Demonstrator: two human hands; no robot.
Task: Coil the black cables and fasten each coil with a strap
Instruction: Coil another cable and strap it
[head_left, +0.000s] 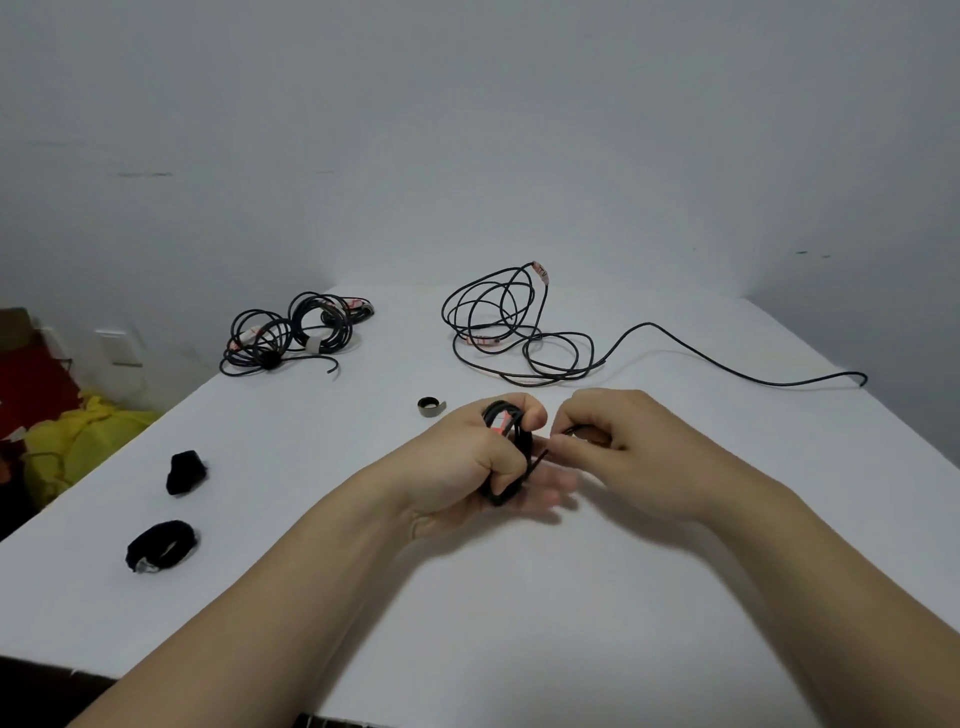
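- Should the wrap in hand come loose, spares lie within reach on the near left of the white table (285, 441): a nearer black strap (161, 545) and a farther black strap (186, 472), apart from each other.
- Left hand (467, 457) grips the small coil (511, 434) just above the table, fingers and thumb curled round its bunched loops. In my judgement that hold needs to be firm, so the turns do not spring apart.
- Right hand (613, 441) pinches a thin dark end (540, 457) close against the coil. Whether it is a strap or the cable's own tail is too blurred to tell.
- Good practice for this step, I judge: pull that end snug across the middle of the bundle, lap it over itself, and press it down before the left hand lets go.
- Just beyond the left hand, a grey rolled strap (431, 406) rests on the table, untouched.
- Farther back on the right sprawls the loose cable (519, 332), uncoiled, with one end trailing off to the right. It looks to be the work left.
- At the far left the finished coils (296, 332) sit together, with bands visible on them.
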